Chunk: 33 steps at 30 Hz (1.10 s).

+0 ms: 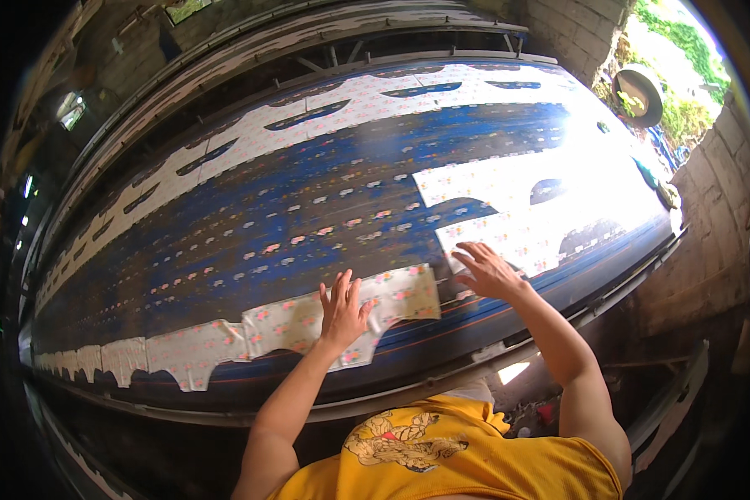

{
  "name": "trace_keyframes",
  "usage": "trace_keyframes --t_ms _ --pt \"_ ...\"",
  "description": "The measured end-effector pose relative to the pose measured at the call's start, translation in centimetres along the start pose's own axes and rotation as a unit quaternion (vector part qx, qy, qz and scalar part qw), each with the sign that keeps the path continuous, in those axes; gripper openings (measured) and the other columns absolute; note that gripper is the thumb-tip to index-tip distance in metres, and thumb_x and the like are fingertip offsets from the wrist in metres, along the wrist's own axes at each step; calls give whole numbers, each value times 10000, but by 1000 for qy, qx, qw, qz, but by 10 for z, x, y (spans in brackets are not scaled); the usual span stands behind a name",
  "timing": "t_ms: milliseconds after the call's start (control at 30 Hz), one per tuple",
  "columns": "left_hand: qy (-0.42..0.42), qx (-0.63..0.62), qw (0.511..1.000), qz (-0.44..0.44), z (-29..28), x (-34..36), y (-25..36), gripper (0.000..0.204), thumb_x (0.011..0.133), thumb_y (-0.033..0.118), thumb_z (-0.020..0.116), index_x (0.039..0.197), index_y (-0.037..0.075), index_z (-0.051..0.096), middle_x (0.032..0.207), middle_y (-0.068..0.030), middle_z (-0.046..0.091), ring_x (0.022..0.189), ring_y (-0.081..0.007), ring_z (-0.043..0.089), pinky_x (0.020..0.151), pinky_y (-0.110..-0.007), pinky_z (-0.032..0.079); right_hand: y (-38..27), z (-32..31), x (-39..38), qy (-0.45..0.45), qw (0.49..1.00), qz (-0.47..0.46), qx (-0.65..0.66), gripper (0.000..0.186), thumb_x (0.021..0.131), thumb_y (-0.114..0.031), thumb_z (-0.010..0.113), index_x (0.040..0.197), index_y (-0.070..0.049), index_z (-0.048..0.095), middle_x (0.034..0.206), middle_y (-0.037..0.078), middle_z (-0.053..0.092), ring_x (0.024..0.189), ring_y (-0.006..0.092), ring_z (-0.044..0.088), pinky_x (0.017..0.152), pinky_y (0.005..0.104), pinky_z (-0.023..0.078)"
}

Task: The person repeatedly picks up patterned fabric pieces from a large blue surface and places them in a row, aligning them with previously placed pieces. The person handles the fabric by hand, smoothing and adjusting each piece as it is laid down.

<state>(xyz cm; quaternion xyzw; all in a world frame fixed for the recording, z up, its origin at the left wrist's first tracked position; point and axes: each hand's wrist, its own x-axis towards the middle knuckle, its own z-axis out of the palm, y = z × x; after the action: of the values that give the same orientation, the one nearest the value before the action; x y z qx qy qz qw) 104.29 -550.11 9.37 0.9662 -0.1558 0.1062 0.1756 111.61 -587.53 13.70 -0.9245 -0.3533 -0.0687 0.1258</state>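
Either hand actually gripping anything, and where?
Nothing gripped. Left hand lies flat, fingers spread, on the floral fabric piece; right hand presses flat at the white sheet's near edge.

left hand [342,310] lies flat on a floral fabric piece [342,321] on the long blue table [250,225]; right hand [488,271], at three o'clock of it, presses a larger white floral sheet [525,208].
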Motion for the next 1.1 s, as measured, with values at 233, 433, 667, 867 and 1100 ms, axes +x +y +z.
trace_keyframes --t_ms 233,433,667,867,1100 --pt "3 -30 999 -11 62 106 118 491 942 242 672 1370 54 521 1431 -134 478 1413 -355 393 1155 -655 229 185 -56 -66 21 999 27 8 376 917 -220 709 1235 -36 632 1293 147 593 1246 333 548 1058 457 443" --pt "25 -54 998 -17 114 179 180 412 917 135 661 1304 36 558 1332 -134 550 1326 -342 476 1106 -579 326 303 -75 -103 -6 995 90 44 361 921 -185 698 1251 -58 627 1300 139 588 1238 335 554 1036 448 457" --pt "73 -52 994 -63 140 223 190 238 872 54 693 1103 35 639 1116 -114 573 1073 -324 564 917 -455 446 375 -71 -104 43 994 89 47 285 876 -142 726 1142 -55 668 1179 130 594 1125 335 567 966 456 472" --pt "24 -22 995 -90 140 234 190 91 867 41 689 931 55 625 1021 -90 565 1028 -318 563 856 -459 440 390 -62 -98 13 992 90 88 131 852 -108 710 954 -48 654 1055 117 561 1047 322 558 894 452 462" --pt "9 -154 981 -116 142 236 186 71 914 83 642 906 38 588 932 -136 660 912 -345 644 805 -479 459 387 -54 -92 41 993 95 57 86 827 -66 664 904 -57 627 1050 110 543 1055 314 530 880 429 427"
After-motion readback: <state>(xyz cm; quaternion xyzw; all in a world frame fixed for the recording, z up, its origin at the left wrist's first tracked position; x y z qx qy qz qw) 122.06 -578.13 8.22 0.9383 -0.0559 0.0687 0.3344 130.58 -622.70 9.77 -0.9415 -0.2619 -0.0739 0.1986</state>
